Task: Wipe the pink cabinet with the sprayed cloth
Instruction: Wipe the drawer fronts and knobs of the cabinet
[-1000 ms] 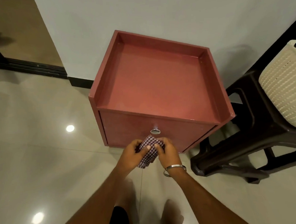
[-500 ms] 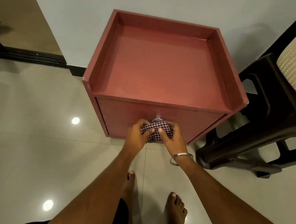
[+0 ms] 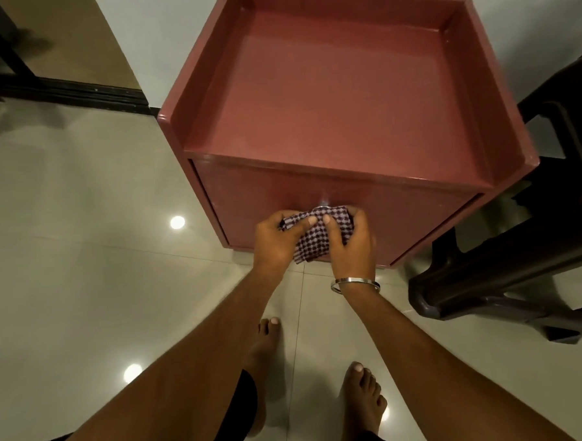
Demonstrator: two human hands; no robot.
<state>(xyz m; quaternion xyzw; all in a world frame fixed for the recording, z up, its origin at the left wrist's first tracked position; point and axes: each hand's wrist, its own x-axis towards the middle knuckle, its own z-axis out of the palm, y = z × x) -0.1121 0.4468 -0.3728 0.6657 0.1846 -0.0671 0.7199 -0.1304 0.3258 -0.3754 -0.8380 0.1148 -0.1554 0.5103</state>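
The pink cabinet [image 3: 327, 93] stands against the white wall, with a rimmed top and a front panel. A small metal knob [image 3: 322, 208] shows on that panel, just above the cloth. Both hands hold a folded checked cloth [image 3: 317, 234] in front of the panel. My left hand [image 3: 275, 241] pinches its left edge, thumb on top. My right hand [image 3: 353, 242], with a metal bangle on the wrist, grips the cloth's right side. I cannot tell whether the cloth touches the panel.
A dark plastic chair [image 3: 521, 259] stands close to the cabinet's right side. Glossy light floor tiles [image 3: 83, 265] spread to the left and below. My bare feet [image 3: 363, 395] stand just behind the hands. A dark door frame [image 3: 73, 90] runs at the upper left.
The view has closed in on the cabinet. Both hands rose with the cloth from below the knob to just under it, and the cloth is spread a little wider.
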